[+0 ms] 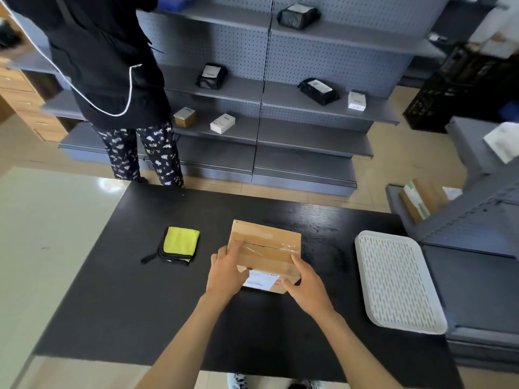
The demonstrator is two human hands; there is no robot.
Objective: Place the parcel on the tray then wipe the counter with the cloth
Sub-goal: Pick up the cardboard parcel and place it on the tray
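Both hands gripping parcel (265, 252) on surface (140, 304)
left hand (226, 272), right hand (304, 287) curled on its near corners; tray (398, 282) lies rightward, nearer right hand

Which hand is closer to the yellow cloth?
Left. The left hand holds the parcel's left side, beside the yellow cloth; the right hand holds its far side.

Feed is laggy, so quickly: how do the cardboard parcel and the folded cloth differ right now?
The brown taped cardboard parcel is gripped by both hands, left and right; the folded yellow cloth with black edging lies untouched. The parcel is larger and boxy; the cloth is flat. Both sit on the black counter.
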